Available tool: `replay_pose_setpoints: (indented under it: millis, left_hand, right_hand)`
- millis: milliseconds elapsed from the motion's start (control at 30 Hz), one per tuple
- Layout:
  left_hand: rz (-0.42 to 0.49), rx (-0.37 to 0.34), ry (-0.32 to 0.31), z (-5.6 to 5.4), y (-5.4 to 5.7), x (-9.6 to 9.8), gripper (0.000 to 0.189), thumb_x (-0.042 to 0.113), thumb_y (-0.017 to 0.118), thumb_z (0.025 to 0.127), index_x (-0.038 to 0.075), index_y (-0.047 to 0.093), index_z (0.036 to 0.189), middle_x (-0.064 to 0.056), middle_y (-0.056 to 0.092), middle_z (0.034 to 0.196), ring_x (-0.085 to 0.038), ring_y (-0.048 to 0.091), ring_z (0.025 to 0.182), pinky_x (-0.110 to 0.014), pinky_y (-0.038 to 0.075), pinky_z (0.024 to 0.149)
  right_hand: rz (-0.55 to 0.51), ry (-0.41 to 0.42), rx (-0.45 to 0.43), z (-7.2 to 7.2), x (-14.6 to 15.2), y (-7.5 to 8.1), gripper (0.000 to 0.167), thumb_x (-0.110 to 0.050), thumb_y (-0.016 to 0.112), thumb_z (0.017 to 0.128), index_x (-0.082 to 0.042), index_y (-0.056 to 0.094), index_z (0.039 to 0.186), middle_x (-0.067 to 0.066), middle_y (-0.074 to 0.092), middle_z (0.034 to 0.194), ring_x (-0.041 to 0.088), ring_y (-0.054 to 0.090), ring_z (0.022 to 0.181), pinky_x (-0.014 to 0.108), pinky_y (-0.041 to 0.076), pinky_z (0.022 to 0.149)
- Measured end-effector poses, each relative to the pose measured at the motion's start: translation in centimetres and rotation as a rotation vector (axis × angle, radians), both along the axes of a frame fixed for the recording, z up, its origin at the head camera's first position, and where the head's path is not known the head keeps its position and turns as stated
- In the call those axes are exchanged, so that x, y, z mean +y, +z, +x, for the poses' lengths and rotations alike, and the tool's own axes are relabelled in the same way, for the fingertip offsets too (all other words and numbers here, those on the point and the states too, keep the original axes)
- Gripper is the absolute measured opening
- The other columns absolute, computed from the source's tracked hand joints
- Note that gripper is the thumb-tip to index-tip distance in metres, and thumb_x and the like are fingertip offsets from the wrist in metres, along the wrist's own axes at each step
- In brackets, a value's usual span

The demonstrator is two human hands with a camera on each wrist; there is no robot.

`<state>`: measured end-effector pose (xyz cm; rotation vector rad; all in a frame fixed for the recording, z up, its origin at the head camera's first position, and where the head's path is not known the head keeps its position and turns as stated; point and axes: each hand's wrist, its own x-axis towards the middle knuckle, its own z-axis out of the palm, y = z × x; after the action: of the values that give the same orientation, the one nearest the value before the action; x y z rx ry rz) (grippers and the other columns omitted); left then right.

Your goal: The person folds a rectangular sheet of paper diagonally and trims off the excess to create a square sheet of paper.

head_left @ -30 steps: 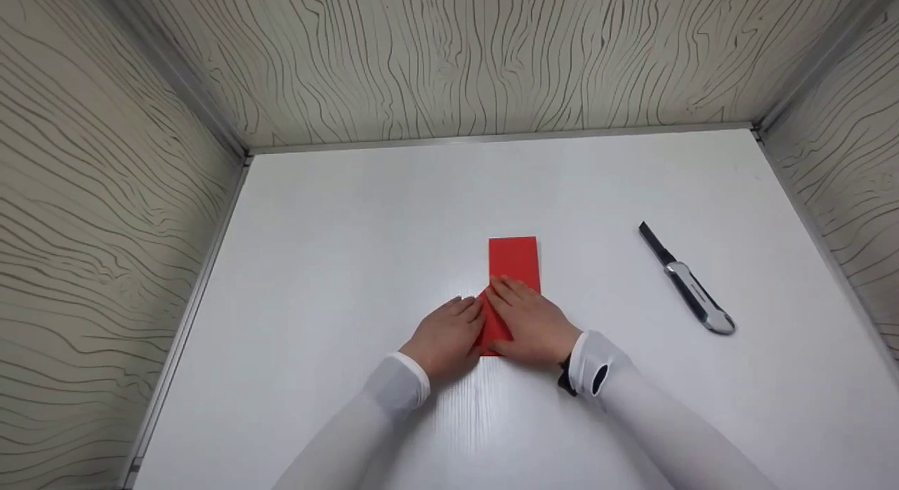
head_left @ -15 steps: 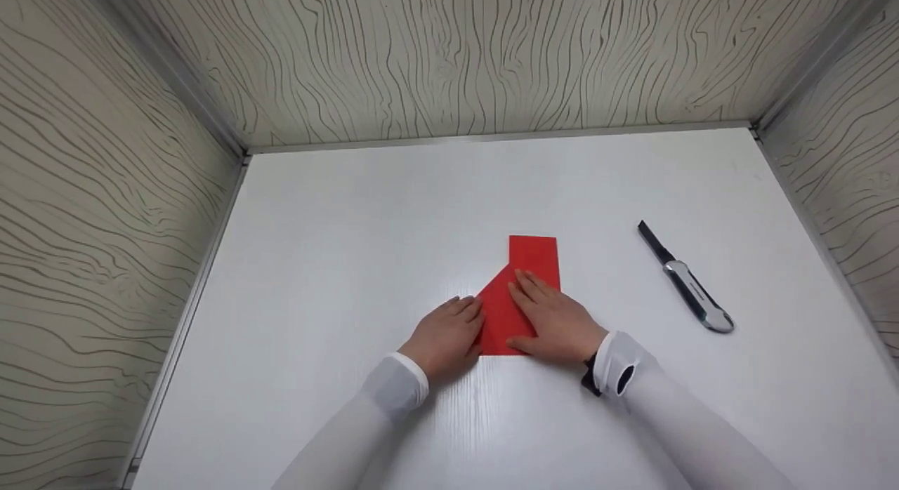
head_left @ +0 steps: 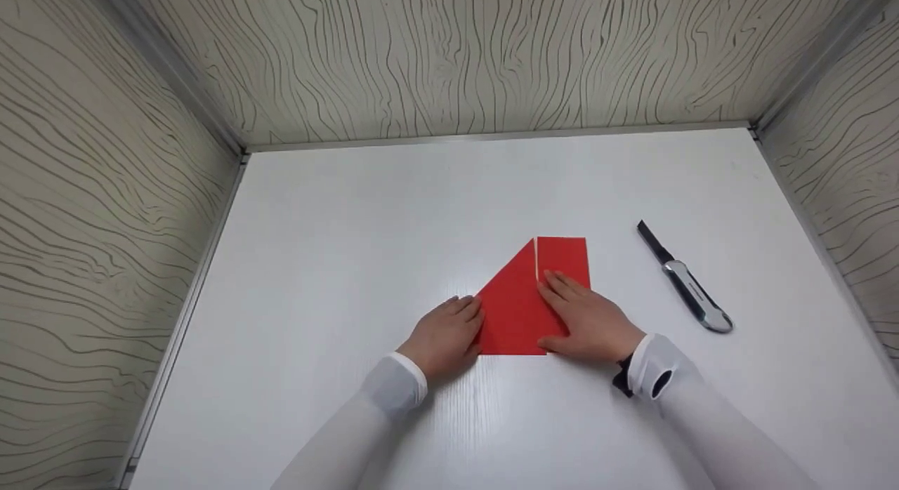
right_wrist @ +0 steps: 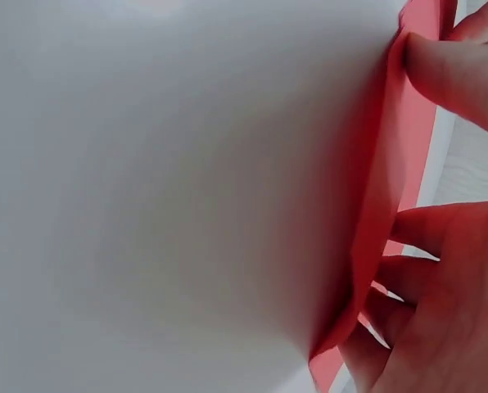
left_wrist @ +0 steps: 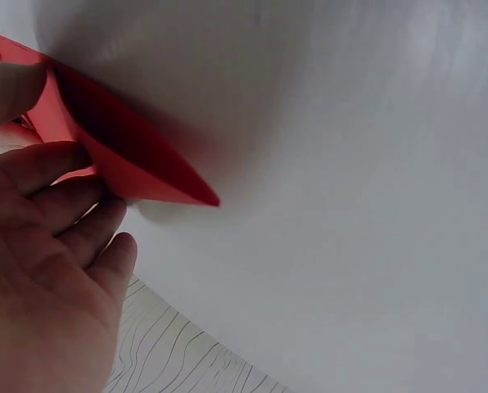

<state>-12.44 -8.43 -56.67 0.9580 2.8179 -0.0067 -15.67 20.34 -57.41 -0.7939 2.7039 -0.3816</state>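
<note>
A sheet of red paper [head_left: 513, 314] lies folded on the white table, its upper left edge slanting. Along its right side is a narrow strip [head_left: 562, 255], with a thin pale gap at the top between it and the slanted part. My left hand [head_left: 442, 335] rests at the paper's left edge, thumb and fingertips touching it. My right hand [head_left: 593, 321] lies on the right part, fingers extended over the strip and thumb near the bottom edge. In the left wrist view a raised pointed fold [left_wrist: 146, 160] stands beside my fingers. The right wrist view shows a lifted paper edge [right_wrist: 379, 188].
A utility knife [head_left: 685, 276] with a dark tip and a silver-and-black handle lies on the white table [head_left: 351, 230] to the right of the paper. Wood-patterned panels [head_left: 449, 62] in metal frames enclose the back and both sides.
My right hand has moved to the right, and the narrow strip has moved with it. More of the slanted red part now shows between the hands. My left hand has stayed in place.
</note>
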Motion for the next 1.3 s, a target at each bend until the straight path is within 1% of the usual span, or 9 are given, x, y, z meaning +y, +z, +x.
replay_pose_setpoints:
  millis: [300, 533, 600, 667, 800, 900, 1067, 1200, 1300]
  left_hand:
    - [0.017, -0.034, 0.024, 0.0, 0.0, 0.0, 0.062, 0.037, 0.063, 0.101, 0.011, 0.047, 0.155, -0.007, 0.044, 0.159, -0.025, 0.041, 0.145, -0.037, 0.03, 0.12]
    - [0.011, -0.023, 0.009, 0.0, -0.1, -0.1, 0.06, 0.036, 0.06, 0.102, 0.01, 0.047, 0.154, -0.007, 0.045, 0.158, -0.024, 0.041, 0.145, -0.036, 0.028, 0.121]
    - [0.011, -0.029, 0.011, -0.1, -0.2, -0.1, 0.061, 0.036, 0.061, 0.102, 0.01, 0.047, 0.154, -0.007, 0.045, 0.158, -0.024, 0.041, 0.146, -0.036, 0.028, 0.121]
    - [0.011, -0.036, 0.013, -0.1, -0.3, -0.1, 0.061, 0.037, 0.06, 0.102, 0.01, 0.046, 0.155, -0.007, 0.044, 0.159, -0.024, 0.04, 0.146, -0.036, 0.027, 0.121]
    - [0.017, -0.047, 0.022, 0.0, -0.2, -0.1, 0.063, 0.038, 0.061, 0.102, 0.01, 0.044, 0.156, -0.006, 0.042, 0.16, -0.024, 0.039, 0.147, -0.036, 0.027, 0.121]
    - [0.021, -0.043, 0.025, 0.0, -0.1, -0.2, 0.063, 0.038, 0.061, 0.101, 0.011, 0.045, 0.155, -0.006, 0.042, 0.16, -0.024, 0.039, 0.147, -0.037, 0.028, 0.121]
    - [0.034, -0.032, 0.022, 0.1, -0.3, -0.2, 0.062, 0.038, 0.062, 0.101, 0.01, 0.047, 0.154, -0.007, 0.043, 0.159, -0.025, 0.04, 0.146, -0.037, 0.029, 0.12]
    - [0.037, -0.04, 0.025, 0.1, -0.2, -0.1, 0.062, 0.038, 0.062, 0.101, 0.011, 0.046, 0.155, -0.007, 0.042, 0.16, -0.025, 0.039, 0.146, -0.037, 0.028, 0.121]
    - [0.034, -0.046, 0.029, 0.1, -0.1, -0.1, 0.063, 0.039, 0.061, 0.101, 0.011, 0.046, 0.155, -0.007, 0.042, 0.16, -0.025, 0.039, 0.147, -0.037, 0.027, 0.121]
  right_hand:
    - [-0.034, -0.052, -0.013, 0.3, 3.2, 0.0, 0.094, -0.051, 0.074, 0.087, -0.009, 0.033, 0.161, 0.011, 0.023, 0.168, 0.036, 0.021, 0.153, 0.057, 0.036, 0.114]
    - [-0.073, -0.075, -0.025, 0.3, 3.7, 0.1, 0.093, -0.046, 0.076, 0.086, -0.008, 0.034, 0.16, 0.011, 0.025, 0.168, 0.036, 0.022, 0.153, 0.057, 0.033, 0.116]
    - [-0.095, -0.085, -0.012, 0.3, 3.4, 0.2, 0.09, -0.044, 0.076, 0.087, -0.006, 0.037, 0.159, 0.013, 0.027, 0.166, 0.037, 0.024, 0.152, 0.057, 0.034, 0.115]
    - [-0.126, -0.115, 0.014, 0.3, 3.0, 0.3, 0.084, -0.041, 0.075, 0.088, -0.004, 0.042, 0.156, 0.015, 0.033, 0.163, 0.038, 0.03, 0.148, 0.057, 0.038, 0.113]
    - [-0.205, -0.217, 0.08, 0.4, 1.4, 0.6, 0.059, -0.029, 0.071, 0.093, -0.002, 0.058, 0.144, 0.017, 0.053, 0.142, 0.037, 0.049, 0.13, 0.054, 0.05, 0.101]
    - [-0.259, -0.3, 0.054, 0.1, -0.1, 0.8, 0.046, -0.022, 0.067, 0.097, -0.003, 0.063, 0.138, 0.015, 0.059, 0.129, 0.034, 0.054, 0.117, 0.049, 0.056, 0.092]
    - [-0.28, -0.383, -0.026, -0.3, -2.1, 0.9, 0.048, -0.021, 0.063, 0.099, -0.001, 0.059, 0.142, 0.017, 0.057, 0.129, 0.035, 0.053, 0.118, 0.047, 0.057, 0.09]
    - [-0.28, -0.416, -0.034, -0.6, -2.9, 0.8, 0.051, -0.023, 0.066, 0.097, 0.001, 0.058, 0.142, 0.019, 0.057, 0.129, 0.036, 0.053, 0.115, 0.047, 0.057, 0.086]
    - [-0.308, -0.433, -0.036, -0.7, -3.4, 0.7, 0.049, -0.023, 0.068, 0.096, 0.0, 0.061, 0.139, 0.019, 0.058, 0.127, 0.034, 0.054, 0.112, 0.045, 0.057, 0.083]
